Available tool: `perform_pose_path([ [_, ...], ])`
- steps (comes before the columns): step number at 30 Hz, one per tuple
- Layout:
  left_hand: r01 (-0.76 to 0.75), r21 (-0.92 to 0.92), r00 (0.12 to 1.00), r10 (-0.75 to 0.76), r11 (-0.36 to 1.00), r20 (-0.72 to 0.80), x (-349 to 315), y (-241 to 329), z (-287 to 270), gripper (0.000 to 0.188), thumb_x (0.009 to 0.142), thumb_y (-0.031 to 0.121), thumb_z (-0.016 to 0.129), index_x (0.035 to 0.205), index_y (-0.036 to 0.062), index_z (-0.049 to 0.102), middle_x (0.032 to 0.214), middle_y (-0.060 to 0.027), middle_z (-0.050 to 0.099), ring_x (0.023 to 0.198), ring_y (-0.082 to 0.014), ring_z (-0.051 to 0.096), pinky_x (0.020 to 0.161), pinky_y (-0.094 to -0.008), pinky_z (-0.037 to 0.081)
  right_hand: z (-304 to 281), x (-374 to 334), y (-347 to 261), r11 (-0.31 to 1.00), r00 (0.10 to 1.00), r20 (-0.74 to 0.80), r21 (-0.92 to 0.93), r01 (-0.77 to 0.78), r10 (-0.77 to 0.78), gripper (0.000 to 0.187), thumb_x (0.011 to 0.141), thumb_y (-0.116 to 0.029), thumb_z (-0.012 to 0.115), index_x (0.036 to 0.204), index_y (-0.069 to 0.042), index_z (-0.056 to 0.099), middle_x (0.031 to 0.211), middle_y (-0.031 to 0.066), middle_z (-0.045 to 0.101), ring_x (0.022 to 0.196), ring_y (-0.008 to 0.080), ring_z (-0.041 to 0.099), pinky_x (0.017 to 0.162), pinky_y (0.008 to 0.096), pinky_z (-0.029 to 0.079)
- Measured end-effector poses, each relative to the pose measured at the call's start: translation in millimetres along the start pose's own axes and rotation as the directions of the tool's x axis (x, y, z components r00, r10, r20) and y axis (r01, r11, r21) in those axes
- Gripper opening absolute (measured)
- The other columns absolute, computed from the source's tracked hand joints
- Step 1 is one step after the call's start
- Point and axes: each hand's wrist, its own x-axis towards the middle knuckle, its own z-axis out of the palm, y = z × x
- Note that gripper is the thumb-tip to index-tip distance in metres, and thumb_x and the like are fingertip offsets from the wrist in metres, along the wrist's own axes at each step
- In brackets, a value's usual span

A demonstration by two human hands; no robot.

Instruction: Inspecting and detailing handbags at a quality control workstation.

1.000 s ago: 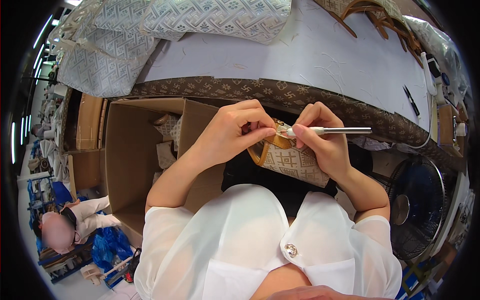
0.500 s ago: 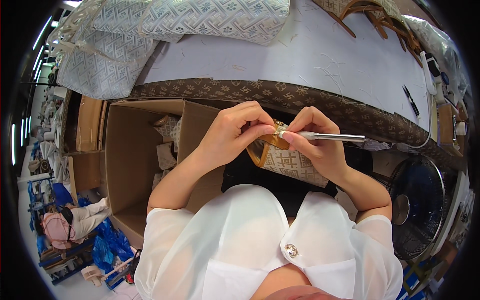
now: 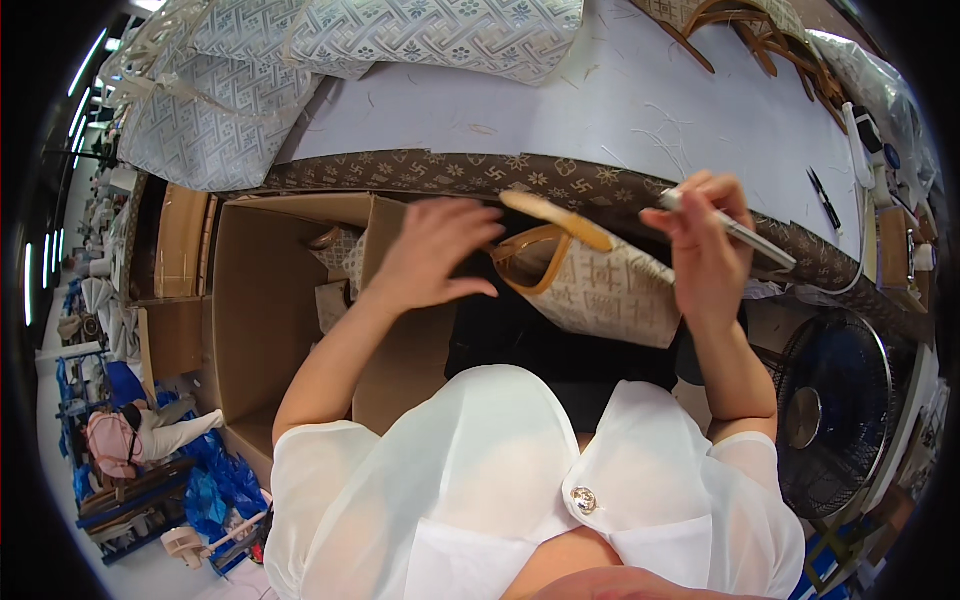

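Pen (image 3: 735, 232) looks like smooth, shiny metal. Bag (image 3: 605, 295) shows matt woven cloth, with glossy tan leather-like handles (image 3: 545, 255). Box (image 3: 270, 300) is plain matt cardboard. Table (image 3: 560, 110) top is smooth and pale, its edge patterned cloth.

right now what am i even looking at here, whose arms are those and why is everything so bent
This is one picture from a wide fisheye camera worn on a person's head, looking down, so straight edges curve near the rim. The arms are that person's own, coming up from the white blouse. The left hand is open beside a small patterned bag with tan handles; whether it touches the bag is unclear. The right hand holds a slim pen-like tool. Ahead is a white worktable with more patterned bags. An open cardboard box stands on the left, a fan on the right.
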Motion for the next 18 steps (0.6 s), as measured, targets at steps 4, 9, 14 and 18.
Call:
perform_pose_path([
  [4, -0.212, 0.059, 0.927, 0.182, 0.976, 0.328, -6.6, 2.8, 20.1, 0.023, 0.086, 0.029, 0.070, 0.091, 0.0070, 0.065, 0.095, -0.0047, 0.066, 0.083, -0.0223, 0.062, 0.087, -0.0364, 0.045, -15.3, 11.6, -25.1, 0.981, 0.980, -0.097, 0.068, 0.179, -0.172, 0.010, 0.098, -0.005, 0.052, 0.089, 0.000, 0.053, 0.085, 0.0068, 0.054, 0.071, 0.0093, 0.055, 0.082, 0.0372, 0.060],
  [9, 0.422, -0.271, 0.789, -0.203, 0.865, 0.580, 72.3, 52.0, -43.5, 0.022, 0.092, 0.027, 0.067, 0.094, 0.0051, 0.068, 0.088, -0.0036, 0.068, 0.082, -0.0128, 0.063, 0.079, -0.0293, 0.050, -9.9, 14.4, -89.8, 0.940, 0.938, -0.096, 0.045, 0.339, -0.333, 0.013, 0.099, -0.007, 0.052, 0.089, 0.000, 0.052, 0.087, 0.0083, 0.055, 0.069, 0.0101, 0.055, 0.080, 0.0365, 0.061],
  [14, 0.799, -0.601, 0.550, -0.400, -0.003, 0.733, 71.2, 64.9, -4.3, 0.036, 0.100, 0.031, 0.056, 0.089, -0.0015, 0.068, 0.078, -0.0035, 0.068, 0.071, -0.0051, 0.061, 0.063, -0.0215, 0.049, 23.0, 6.2, -86.9, 0.988, 0.989, 0.101, 0.125, 0.090, -0.103, 0.015, 0.098, -0.008, 0.053, 0.087, 0.001, 0.052, 0.089, 0.0123, 0.058, 0.065, 0.0126, 0.060, 0.073, 0.0324, 0.062],
  [18, 0.762, -0.626, 0.484, -0.495, -0.166, 0.721, 49.9, 70.2, 23.4, 0.040, 0.102, 0.033, 0.054, 0.089, -0.0018, 0.068, 0.080, -0.0036, 0.068, 0.070, -0.0058, 0.061, 0.065, -0.0223, 0.050, 39.0, -11.8, -32.7, 0.988, 0.952, 0.264, -0.014, -0.156, 0.154, 0.015, 0.095, -0.009, 0.058, 0.085, -0.001, 0.051, 0.084, 0.0092, 0.053, 0.063, 0.0092, 0.056, 0.074, 0.0314, 0.063],
])
